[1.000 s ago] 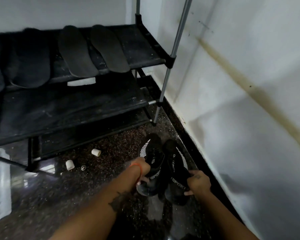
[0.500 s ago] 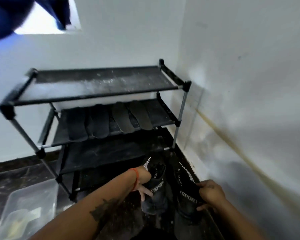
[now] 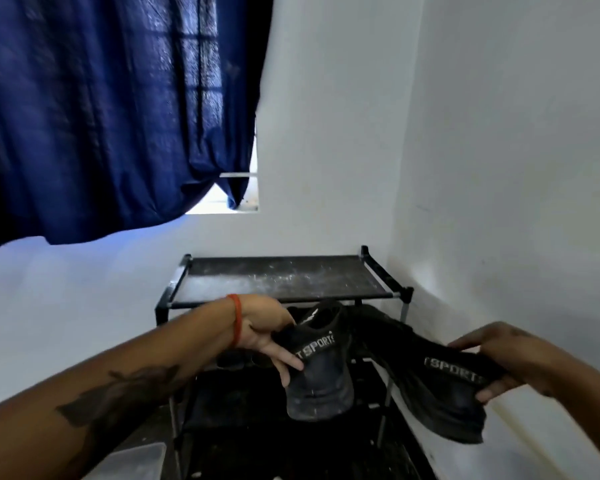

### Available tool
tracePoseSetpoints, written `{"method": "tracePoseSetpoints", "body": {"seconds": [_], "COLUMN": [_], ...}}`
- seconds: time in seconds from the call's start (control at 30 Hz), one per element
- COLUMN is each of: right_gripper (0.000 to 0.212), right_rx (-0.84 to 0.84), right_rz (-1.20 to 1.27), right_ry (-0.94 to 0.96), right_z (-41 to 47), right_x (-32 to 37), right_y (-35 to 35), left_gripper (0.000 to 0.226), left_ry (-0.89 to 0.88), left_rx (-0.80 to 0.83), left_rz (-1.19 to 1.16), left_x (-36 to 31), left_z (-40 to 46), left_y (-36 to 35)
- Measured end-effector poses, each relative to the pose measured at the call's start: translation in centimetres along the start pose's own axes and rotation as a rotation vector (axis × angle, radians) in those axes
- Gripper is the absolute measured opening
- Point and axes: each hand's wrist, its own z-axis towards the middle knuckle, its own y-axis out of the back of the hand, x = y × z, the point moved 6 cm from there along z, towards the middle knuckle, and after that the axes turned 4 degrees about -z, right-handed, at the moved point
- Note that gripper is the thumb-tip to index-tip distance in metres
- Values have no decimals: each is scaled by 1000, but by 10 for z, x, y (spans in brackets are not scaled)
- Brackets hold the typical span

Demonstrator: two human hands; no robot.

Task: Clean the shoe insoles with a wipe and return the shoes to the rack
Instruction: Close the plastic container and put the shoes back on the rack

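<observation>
I am holding one black shoe in each hand, both lifted off the floor in front of the shoe rack (image 3: 284,277) that is standing in the far corner of the room. My left hand (image 3: 262,332) is gripping the collar of the left shoe (image 3: 321,379), thumb tucked over the opening and fingers (image 3: 284,363) stretching down its heel side, so the shoe is hanging heel toward me with its white "SPORTS" lettering showing. My right hand (image 3: 513,358) is pinching the heel collar of the right shoe (image 3: 440,386), fingers curling over the top and thumb underneath, and this shoe is tilting with its toe pointing far and to the left, toward the rack. The two shoes are hanging near each other but apart, just below the level of the rack's dusty top shelf and in front of its lower shelves. A red band (image 3: 236,320) is circling my left wrist. A blue curtain (image 3: 118,109) is hanging over the window at the upper left, and the corner of a clear plastic box (image 3: 132,460) is showing on the floor at the near left
</observation>
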Motion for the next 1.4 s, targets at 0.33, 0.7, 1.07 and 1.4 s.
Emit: {"method": "tracePoseSetpoints", "body": {"seconds": [0.33, 0.7, 1.07, 1.4], "right_gripper": [25, 27, 26, 89], "right_rx": [-165, -233, -186, -148], "right_rz": [74, 137, 153, 613], "right_ry": [181, 262, 299, 288], "right_z": [82, 232, 264, 256], "right_x": [142, 207, 197, 141], "right_y": [-5, -62, -72, -114], "left_gripper": [36, 39, 32, 76], "left_ry": [-137, -64, -187, -468], "left_rx": [-297, -500, -529, -602], "left_rz": [-42, -64, -56, -211], "left_x": [-82, -113, -98, -52], "left_z": [-26, 80, 93, 100], "left_y": [114, 180, 171, 141]}}
